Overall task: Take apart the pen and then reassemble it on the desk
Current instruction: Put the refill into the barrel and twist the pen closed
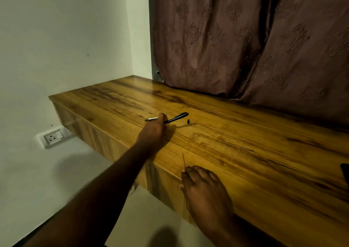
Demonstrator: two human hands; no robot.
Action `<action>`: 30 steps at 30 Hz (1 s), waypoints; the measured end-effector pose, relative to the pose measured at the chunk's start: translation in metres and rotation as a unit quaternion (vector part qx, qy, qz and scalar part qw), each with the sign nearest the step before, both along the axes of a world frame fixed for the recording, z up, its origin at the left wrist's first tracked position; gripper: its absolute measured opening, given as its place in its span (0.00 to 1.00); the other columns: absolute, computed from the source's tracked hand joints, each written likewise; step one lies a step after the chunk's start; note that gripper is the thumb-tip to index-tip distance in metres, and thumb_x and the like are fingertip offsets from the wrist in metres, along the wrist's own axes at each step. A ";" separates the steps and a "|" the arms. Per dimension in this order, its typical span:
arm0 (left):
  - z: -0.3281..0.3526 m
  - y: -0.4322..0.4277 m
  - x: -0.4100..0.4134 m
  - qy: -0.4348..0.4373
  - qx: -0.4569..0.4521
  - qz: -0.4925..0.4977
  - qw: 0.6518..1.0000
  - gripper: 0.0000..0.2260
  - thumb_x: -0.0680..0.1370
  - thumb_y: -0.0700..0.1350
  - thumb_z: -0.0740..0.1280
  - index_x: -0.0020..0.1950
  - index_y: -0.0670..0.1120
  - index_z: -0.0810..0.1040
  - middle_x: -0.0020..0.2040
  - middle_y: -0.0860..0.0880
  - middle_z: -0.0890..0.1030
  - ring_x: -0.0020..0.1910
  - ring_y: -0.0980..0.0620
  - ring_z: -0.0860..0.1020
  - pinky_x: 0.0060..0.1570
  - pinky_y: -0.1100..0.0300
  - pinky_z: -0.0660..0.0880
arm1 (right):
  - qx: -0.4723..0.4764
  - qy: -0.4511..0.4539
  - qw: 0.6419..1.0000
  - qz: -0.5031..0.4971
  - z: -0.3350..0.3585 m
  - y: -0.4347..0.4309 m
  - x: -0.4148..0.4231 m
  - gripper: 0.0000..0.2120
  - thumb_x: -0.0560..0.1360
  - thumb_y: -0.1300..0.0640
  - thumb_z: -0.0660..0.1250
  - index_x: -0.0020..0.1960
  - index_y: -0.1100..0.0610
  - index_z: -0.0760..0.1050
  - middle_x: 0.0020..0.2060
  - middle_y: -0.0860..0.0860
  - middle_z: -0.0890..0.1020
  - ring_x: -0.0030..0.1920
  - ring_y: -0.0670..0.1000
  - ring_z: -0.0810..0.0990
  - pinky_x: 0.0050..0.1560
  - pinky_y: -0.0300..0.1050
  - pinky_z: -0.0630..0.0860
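The left hand, far out over the desk, curls around one black barrel projecting right and one grey section projecting left; the hand hides whether they are joined. The right hand pinches one thin refill at the front edge. One small black tip and one tiny pale part lie beside the barrel. All parts are probably light. The refill likely flexes: hold it low. The loose parts may roll.

You've got 2 bare hands in shot: left hand, right hand. Back from the fingers, left forearm and right forearm are unsleeved to the frame edge.
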State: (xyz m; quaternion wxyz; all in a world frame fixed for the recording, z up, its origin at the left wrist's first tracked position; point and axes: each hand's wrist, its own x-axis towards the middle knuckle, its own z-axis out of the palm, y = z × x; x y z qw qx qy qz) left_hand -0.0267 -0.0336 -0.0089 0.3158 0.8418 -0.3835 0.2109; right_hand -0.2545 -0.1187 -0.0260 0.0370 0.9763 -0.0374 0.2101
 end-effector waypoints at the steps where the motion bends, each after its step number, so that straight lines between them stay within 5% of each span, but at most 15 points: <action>1: 0.000 0.000 0.001 0.000 0.002 0.002 1.000 0.11 0.78 0.52 0.62 0.52 0.45 0.68 0.38 0.51 0.75 0.32 0.56 0.69 0.27 0.63 0.62 | -0.010 -0.009 1.000 0.005 -0.002 0.000 0.000 0.18 0.59 0.50 0.81 0.47 0.54 0.85 0.45 0.48 0.86 0.48 0.49 0.83 0.45 0.44 0.81; 5: 0.000 -0.001 0.000 -0.010 -0.005 0.000 1.000 0.12 0.78 0.52 0.61 0.52 0.43 0.69 0.37 0.52 0.73 0.30 0.62 0.66 0.27 0.67 0.60 | 0.014 -0.040 0.999 -0.007 -0.001 0.000 0.002 0.19 0.65 0.45 0.74 0.53 0.52 0.82 0.50 0.47 0.84 0.51 0.47 0.82 0.47 0.44 0.80; 8: -0.001 -0.001 0.003 -0.011 -0.007 0.005 1.000 0.15 0.77 0.55 0.58 0.52 0.43 0.69 0.38 0.47 0.78 0.31 0.54 0.70 0.28 0.61 0.64 | 0.040 -0.021 0.997 -0.061 0.006 0.003 0.010 0.26 0.65 0.41 0.72 0.58 0.55 0.80 0.53 0.49 0.84 0.52 0.50 0.82 0.48 0.46 0.80; 15: -0.005 0.000 0.006 -0.018 -0.017 0.003 1.000 0.17 0.77 0.58 0.59 0.51 0.44 0.68 0.38 0.45 0.79 0.32 0.48 0.75 0.30 0.57 0.70 | 0.005 -0.023 0.999 -0.025 0.000 0.003 0.005 0.20 0.74 0.45 0.58 0.54 0.54 0.82 0.49 0.49 0.84 0.51 0.51 0.81 0.48 0.49 0.80; 21: -0.002 -0.001 0.003 -0.013 -0.026 0.001 1.000 0.22 0.75 0.62 0.53 0.51 0.44 0.68 0.38 0.45 0.79 0.32 0.49 0.74 0.30 0.59 0.68 | 0.009 -0.069 0.997 0.025 -0.004 0.001 -0.004 0.12 0.65 0.52 0.77 0.48 0.52 0.84 0.45 0.46 0.85 0.47 0.48 0.82 0.43 0.45 0.79; 27: -0.001 -0.001 0.000 -0.015 -0.032 0.011 0.999 0.14 0.79 0.55 0.59 0.50 0.44 0.68 0.35 0.50 0.76 0.29 0.52 0.71 0.25 0.64 0.61 | 0.065 -0.100 0.992 0.039 -0.002 0.001 -0.008 0.05 0.70 0.54 0.70 0.44 0.50 0.84 0.42 0.44 0.85 0.43 0.46 0.82 0.41 0.41 0.79; 30: -0.001 -0.001 0.001 -0.004 -0.039 0.027 0.999 0.07 0.80 0.50 0.61 0.47 0.49 0.65 0.34 0.54 0.73 0.28 0.59 0.68 0.26 0.68 0.58 | 0.194 -0.123 0.973 0.006 0.018 -0.002 -0.004 0.07 0.74 0.52 0.65 0.44 0.49 0.83 0.40 0.42 0.84 0.41 0.43 0.81 0.40 0.42 0.80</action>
